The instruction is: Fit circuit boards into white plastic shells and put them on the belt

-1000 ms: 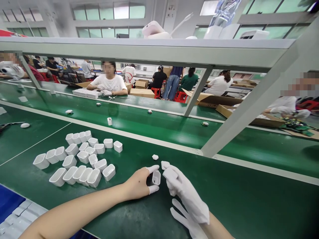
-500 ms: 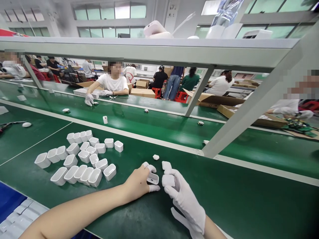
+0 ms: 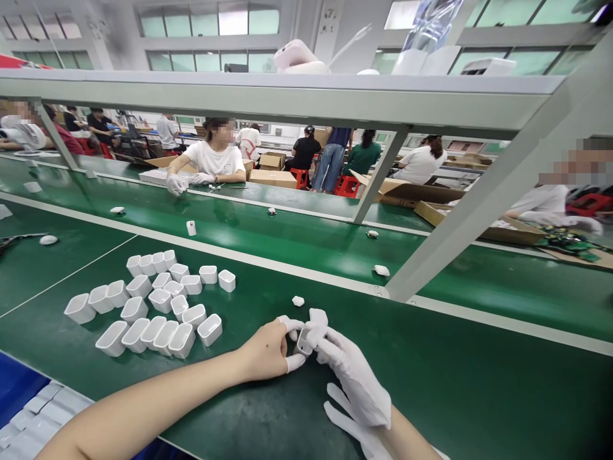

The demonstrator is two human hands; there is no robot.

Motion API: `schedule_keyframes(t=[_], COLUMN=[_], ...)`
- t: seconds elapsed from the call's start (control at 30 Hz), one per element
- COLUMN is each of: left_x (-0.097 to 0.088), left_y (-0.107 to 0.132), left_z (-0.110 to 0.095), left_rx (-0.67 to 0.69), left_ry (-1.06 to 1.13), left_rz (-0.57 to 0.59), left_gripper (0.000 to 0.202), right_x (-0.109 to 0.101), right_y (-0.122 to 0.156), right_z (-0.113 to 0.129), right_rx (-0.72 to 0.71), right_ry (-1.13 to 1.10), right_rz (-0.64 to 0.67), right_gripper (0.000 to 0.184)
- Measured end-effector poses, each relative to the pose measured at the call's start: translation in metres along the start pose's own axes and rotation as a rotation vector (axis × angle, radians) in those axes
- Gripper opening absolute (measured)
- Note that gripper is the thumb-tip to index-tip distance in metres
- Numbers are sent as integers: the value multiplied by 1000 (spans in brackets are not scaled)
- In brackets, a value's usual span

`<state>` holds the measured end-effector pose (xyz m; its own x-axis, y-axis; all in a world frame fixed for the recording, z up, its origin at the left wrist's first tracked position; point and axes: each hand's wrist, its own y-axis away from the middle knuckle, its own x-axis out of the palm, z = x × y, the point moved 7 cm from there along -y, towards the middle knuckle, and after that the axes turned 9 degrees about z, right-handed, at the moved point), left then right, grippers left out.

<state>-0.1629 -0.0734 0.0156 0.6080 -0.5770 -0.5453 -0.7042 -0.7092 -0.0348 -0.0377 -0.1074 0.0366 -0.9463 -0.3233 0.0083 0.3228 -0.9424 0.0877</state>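
My left hand (image 3: 268,350), bare but for white covers on some fingertips, grips a small white plastic case (image 3: 302,344) by its sides. The case is tilted with its open mouth toward my right hand. In a white glove, my right hand (image 3: 359,380) pinches a small white piece (image 3: 316,336) right at that mouth. How far the piece sits inside is hidden by the fingers. Another white shape (image 3: 318,317) shows just above; I cannot tell whether it is a loose part or glove cloth. A small white lump (image 3: 297,301) lies on the bench beyond my hands.
Several open white cases (image 3: 156,332) stand grouped on the green bench at left. Beyond a pale rail, small parts (image 3: 381,271) lie on a green belt (image 3: 230,239). A slanted metal post (image 3: 460,191) rises at right. A co-worker (image 3: 213,156) sits across.
The case has turned and my right hand has moved left, bringing the white piece from beside the case to its mouth. Parts on the belt have shifted left.
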Motion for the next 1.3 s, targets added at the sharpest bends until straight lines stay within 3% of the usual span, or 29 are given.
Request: schedule_keyframes(t=[0.1, 0.2, 0.27, 0.33, 0.47, 0.67, 0.97, 1.1, 1.3], left_x=[-3, -4, -2, 0, 1, 1, 4, 1, 0], left_y=[0, -1, -1, -2, -1, -1, -3, -4, -3], left_z=[4, 5, 6, 6, 3, 4, 8, 6, 2], left_rx=[-69, -109, -125, -125, -94, -74, -75, -73, -82], left_ry=[43, 61, 82, 96, 80, 84, 98, 88, 90], left_rz=[-51, -49, -14, 19, 19, 3, 14, 20, 56], left_gripper=[39, 40, 40, 40, 41, 39, 39, 41, 41], right_x=[2, -10, -17, -21, -18, -10, -1, 3, 13], right_y=[-1, -1, 1, 3, 7, 10, 11, 12, 20], right_z=[2, -7, -10, -8, 1, 3, 14, 18, 31], right_rx=[-32, 1, -1, -63, -246, -426, -461, -461, -690], right_ry=[-28, -64, -33, 95, 479, 673, 846, 1028, 1208], right_rz=[43, -93, -173, -206, -269, -253, -206, -193, -117], right_gripper=[26, 21, 41, 54, 41, 40, 45, 50, 55])
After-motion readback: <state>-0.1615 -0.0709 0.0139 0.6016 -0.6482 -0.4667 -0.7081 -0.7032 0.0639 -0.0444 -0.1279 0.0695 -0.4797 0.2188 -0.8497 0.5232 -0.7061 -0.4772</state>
